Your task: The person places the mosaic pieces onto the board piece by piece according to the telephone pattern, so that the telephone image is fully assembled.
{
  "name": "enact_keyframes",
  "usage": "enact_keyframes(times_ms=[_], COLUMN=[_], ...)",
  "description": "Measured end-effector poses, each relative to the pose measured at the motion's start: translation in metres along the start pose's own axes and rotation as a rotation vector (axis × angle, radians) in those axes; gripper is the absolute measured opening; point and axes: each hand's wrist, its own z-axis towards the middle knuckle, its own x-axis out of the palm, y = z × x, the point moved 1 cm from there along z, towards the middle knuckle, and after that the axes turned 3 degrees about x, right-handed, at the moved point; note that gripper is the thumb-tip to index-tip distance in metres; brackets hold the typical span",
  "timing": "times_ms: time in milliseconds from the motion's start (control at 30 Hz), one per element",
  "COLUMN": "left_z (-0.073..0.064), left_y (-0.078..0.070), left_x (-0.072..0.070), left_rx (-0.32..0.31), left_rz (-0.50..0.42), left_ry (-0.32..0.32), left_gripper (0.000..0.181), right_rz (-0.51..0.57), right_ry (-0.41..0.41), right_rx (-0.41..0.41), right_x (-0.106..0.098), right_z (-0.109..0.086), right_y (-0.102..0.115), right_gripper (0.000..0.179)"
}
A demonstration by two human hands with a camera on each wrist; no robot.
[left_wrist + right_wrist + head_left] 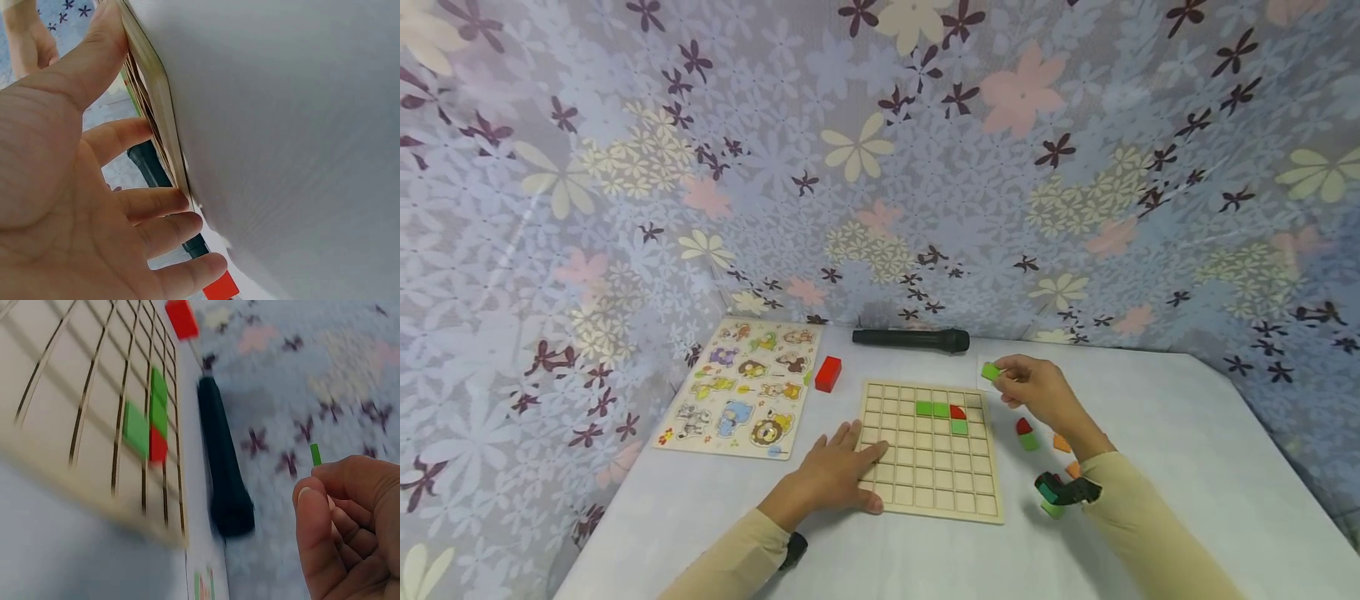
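Table: a white-covered top (910,562), its far edge running along the patterned cloth (925,208).
Animal puzzle board (741,393): flat at the far left.
Red block (828,374): just right of the puzzle board, near its far end.
Microphone (910,339): black, lying lengthwise near the far edge, head to the right.
Grid board (925,458): flat in the middle, nearer than the microphone.
Loose pieces: right of the grid board, a red piece (1023,426) beside a green piece (1028,442), orange pieces (1062,443) farther right, another green piece (1051,509) nearer.
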Motion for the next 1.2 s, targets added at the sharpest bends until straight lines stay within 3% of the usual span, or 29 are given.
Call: enact_keyframes(times_ms=[267, 500, 667, 767, 933, 1200], left_z=[0.001, 0.002, 0.002, 0.002, 0.002, 0.002], left_y=[-0.001, -0.001, -0.001, -0.001, 0.001, 0.001], left_x=[-0.001, 0.0, 0.0, -0.001, 0.001, 0.0], left_rx=[-0.003, -0.013, -0.016, -0.019, -0.022, -0.029], left_rz=[0.01, 0.023, 0.034, 0.027, 0.025, 0.017], left_ry=[-0.001, 0.008, 0.002, 0.005, 0.013, 0.02], left_gripper=[0.092, 0.092, 0.092, 0.092, 0.092, 0.092], right_rz=[-0.022, -0.085, -0.21, -0.291, -0.38, -0.43], right_ry=[0.123, 0.211, 0.222, 0.216, 0.238, 0.236], right_rx=[-0.074, -0.099, -0.179, -0.2, -0.163, -0.171], right_x=[0.048, 0.081, 0.101, 0.11, 0.12, 0.123], right_z=[0.021, 0.031, 0.038, 0.041, 0.043, 0.043], right_y=[0.022, 0.023, 0.024, 0.025, 0.027, 0.031], right_gripper=[0.035, 0.031, 0.027, 0.026, 0.026, 0.028])
